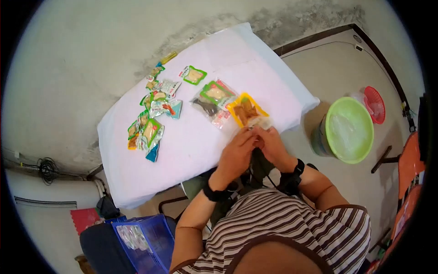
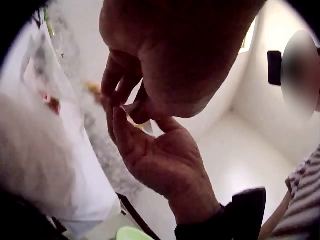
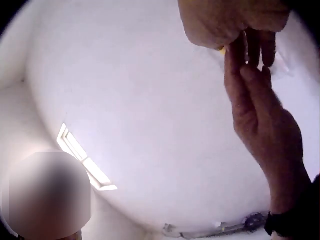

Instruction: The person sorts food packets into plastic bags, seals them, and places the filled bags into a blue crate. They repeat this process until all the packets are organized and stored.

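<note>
Near the front right of the table, a yellow-edged snack packet [image 1: 250,113] with brown food showing through its window is held by one end. My left hand [image 1: 236,151] pinches that end, and my right hand [image 1: 273,145] pinches it close beside, fingertips nearly together. In the left wrist view the left hand [image 2: 170,60] looms large and hides most of the packet; the right hand [image 2: 165,155] faces it. Just beyond lies a clear bag [image 1: 211,108] with a green-edged packet [image 1: 216,92] on or in it.
Several snack packets [image 1: 151,132] lie scattered on the left of the white-covered table [image 1: 191,146]; another green-edged packet [image 1: 194,75] lies farther back. On the floor at right stand a green bucket [image 1: 349,130] and a red basket [image 1: 375,105]. A blue crate [image 1: 157,242] is at lower left.
</note>
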The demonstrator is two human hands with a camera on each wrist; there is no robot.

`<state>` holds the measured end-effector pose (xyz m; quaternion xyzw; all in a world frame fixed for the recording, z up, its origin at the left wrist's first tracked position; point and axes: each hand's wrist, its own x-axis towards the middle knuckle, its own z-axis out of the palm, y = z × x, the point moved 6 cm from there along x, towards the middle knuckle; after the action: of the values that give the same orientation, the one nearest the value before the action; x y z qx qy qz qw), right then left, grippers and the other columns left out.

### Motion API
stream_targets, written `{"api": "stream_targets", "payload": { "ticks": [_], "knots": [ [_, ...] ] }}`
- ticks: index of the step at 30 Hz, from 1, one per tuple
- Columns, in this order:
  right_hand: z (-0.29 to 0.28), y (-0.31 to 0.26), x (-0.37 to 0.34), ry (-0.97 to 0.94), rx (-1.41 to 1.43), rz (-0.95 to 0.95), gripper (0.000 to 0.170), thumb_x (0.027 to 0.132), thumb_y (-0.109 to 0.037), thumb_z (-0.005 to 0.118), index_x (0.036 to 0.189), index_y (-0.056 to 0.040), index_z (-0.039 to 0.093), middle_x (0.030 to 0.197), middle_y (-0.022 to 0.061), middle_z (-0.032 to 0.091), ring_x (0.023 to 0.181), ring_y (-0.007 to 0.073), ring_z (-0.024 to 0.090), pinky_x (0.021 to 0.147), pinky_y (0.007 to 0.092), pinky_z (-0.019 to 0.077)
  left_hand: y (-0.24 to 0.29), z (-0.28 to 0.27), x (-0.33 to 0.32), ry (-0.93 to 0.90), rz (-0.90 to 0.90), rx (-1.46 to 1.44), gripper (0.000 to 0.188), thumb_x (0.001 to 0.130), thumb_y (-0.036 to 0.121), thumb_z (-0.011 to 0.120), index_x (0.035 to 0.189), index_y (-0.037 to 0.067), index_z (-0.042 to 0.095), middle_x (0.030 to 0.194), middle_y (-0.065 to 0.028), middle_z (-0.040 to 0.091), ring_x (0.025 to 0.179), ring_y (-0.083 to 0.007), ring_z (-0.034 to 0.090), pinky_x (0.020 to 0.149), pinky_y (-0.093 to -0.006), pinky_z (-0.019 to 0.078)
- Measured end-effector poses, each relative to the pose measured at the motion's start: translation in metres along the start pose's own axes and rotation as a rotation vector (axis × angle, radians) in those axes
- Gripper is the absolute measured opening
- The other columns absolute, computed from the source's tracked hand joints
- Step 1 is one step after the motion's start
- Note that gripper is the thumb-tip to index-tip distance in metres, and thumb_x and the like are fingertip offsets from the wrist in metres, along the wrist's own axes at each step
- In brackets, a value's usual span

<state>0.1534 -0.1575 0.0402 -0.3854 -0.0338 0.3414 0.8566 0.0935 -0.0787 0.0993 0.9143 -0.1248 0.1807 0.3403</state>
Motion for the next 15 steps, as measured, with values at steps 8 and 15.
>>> {"api": "stream_targets", "payload": {
  "ticks": [8,15],
  "knots": [
    [-0.106,-0.012,-0.054,0.337,-0.127,-0.112,0.026,0.091,-0.02,0.05,0.109,-0.0015,0.052,0.092,0.0106,0.064,0.068,0.02,0.065,0.051,0.0267,0.0508,-0.007,0.01,-0.007,0.25,-0.114,0.352,0.045,0.07,0.009,0.068,0.111,0.001,0.052,0.105,-0.0175,0.053,0.093,-0.0341,0.052,0.076,-0.0405,0.044],
    [-0.101,0.022,-0.05,0.114,-0.328,0.099,0.029,0.092,-0.025,0.05,0.109,-0.0024,0.053,0.089,0.0082,0.064,0.067,0.0178,0.064,0.053,0.0239,0.0485,-0.061,0.017,-0.002,0.204,-0.265,0.549,0.038,0.076,0.009,0.06,0.113,0.003,0.052,0.092,-0.0125,0.054,0.085,-0.0293,0.053,0.068,-0.0371,0.0456]
  ]
}}
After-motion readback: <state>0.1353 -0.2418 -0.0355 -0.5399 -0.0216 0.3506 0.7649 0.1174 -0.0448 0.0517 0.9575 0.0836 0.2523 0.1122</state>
